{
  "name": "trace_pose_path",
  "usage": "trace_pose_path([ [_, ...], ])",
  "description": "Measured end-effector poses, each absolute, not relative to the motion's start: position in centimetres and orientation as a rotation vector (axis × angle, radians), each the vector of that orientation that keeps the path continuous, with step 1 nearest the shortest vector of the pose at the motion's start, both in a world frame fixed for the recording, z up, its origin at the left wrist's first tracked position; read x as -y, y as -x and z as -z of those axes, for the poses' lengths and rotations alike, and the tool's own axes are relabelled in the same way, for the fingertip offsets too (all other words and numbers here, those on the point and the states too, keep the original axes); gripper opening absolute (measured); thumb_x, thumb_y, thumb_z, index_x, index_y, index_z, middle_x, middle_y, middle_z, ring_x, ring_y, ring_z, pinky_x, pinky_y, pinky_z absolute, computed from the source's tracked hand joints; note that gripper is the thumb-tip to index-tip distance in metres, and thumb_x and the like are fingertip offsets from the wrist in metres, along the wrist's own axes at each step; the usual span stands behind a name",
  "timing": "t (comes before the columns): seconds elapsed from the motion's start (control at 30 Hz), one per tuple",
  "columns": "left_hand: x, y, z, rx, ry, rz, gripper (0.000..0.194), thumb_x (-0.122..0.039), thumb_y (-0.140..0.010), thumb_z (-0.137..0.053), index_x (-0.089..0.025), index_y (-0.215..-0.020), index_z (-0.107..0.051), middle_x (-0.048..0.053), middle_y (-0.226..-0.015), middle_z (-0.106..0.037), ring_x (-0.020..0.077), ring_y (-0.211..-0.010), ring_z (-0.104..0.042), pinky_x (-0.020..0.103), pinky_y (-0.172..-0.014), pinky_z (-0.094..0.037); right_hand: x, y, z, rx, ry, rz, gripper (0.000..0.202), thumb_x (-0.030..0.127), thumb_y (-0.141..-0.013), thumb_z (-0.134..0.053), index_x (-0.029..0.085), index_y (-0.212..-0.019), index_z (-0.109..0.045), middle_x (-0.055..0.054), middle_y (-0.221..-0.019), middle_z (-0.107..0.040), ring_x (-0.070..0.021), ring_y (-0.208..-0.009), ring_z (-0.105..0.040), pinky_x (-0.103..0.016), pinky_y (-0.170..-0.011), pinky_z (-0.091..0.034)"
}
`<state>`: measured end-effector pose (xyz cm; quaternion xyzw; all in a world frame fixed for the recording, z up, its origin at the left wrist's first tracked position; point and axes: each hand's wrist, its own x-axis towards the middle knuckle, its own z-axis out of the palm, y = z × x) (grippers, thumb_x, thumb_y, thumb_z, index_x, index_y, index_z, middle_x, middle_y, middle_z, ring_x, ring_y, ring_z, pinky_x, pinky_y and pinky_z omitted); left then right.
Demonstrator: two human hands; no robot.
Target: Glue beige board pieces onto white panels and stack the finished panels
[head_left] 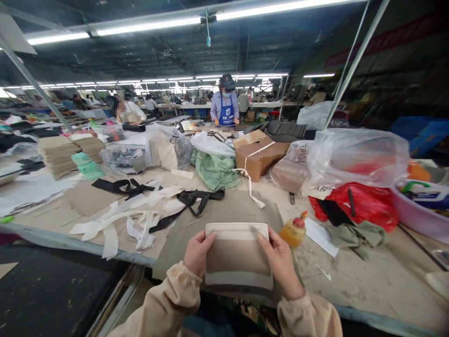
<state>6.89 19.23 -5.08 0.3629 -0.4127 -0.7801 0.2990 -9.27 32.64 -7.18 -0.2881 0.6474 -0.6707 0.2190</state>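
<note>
Both my hands hold a flat beige fabric panel [240, 260] with a pale border and rounded lower corners, just above the near edge of the table. My left hand [198, 249] grips its upper left side, thumb on top. At the upper right, my right hand [278, 260] pinches it the same way. The fingers behind the panel are partly hidden. Beneath lies a grey-green cloth [175, 252] spread over the table. Right beside my right hand stands a small bottle of orange liquid [293, 231] with a red top.
White strips [115, 222] and black strips [201, 199] lie loose at left. Behind them are a stack of beige pieces [54, 157], a green sack [215, 168] and a cardboard box [259, 157]. Plastic bags [361, 154] and a pink basin [417, 217] stand right. A co-worker [225, 105] stands across.
</note>
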Motion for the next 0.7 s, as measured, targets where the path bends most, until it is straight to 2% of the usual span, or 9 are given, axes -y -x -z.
trace_pose_path([
  [0.17,-20.5,-6.9,3.0,1.072,-0.924,2.084,0.033,-0.029,-0.066,-0.075,-0.010,-0.092,-0.068,0.006,-0.072,-0.070,0.0154,-0.063,-0.064,0.023,-0.060,-0.048,-33.8,9.6,5.8,-1.964,0.795,1.731,0.043,0.051,-0.081,-0.053,0.017,-0.104,-0.065,-0.004,-0.093,-0.067,-0.0232,-0.086,-0.057,-0.030,-0.073,-0.044],
  [0.37,-21.7,-7.2,1.9,1.006,-0.915,2.207,0.036,-0.027,-0.062,-0.077,-0.010,-0.093,-0.068,0.007,-0.076,-0.071,0.0171,-0.067,-0.065,0.025,-0.062,-0.050,-35.0,10.3,4.9,-1.737,0.760,1.796,0.036,0.048,-0.081,-0.056,0.016,-0.095,-0.067,-0.002,-0.081,-0.064,-0.0187,-0.076,-0.054,-0.026,-0.067,-0.041],
  [0.57,-22.6,-7.0,2.9,1.075,-1.061,2.268,0.050,-0.031,-0.064,-0.077,-0.015,-0.109,-0.061,0.008,-0.098,-0.069,0.0220,-0.087,-0.065,0.028,-0.071,-0.052,-36.1,10.6,4.6,-1.738,0.804,1.780,0.036,0.049,-0.082,-0.052,0.015,-0.077,-0.062,0.001,-0.069,-0.057,-0.0139,-0.065,-0.048,-0.024,-0.059,-0.037],
  [0.7,-23.2,-6.5,3.6,1.392,-0.929,2.389,0.059,-0.038,-0.068,-0.073,-0.021,-0.121,-0.052,0.010,-0.115,-0.063,0.0258,-0.097,-0.062,0.033,-0.077,-0.052,-39.7,12.5,3.6,-1.922,0.824,1.719,0.034,0.048,-0.084,-0.049,0.016,-0.078,-0.062,0.001,-0.071,-0.057,-0.0144,-0.068,-0.049,-0.023,-0.060,-0.038],
])
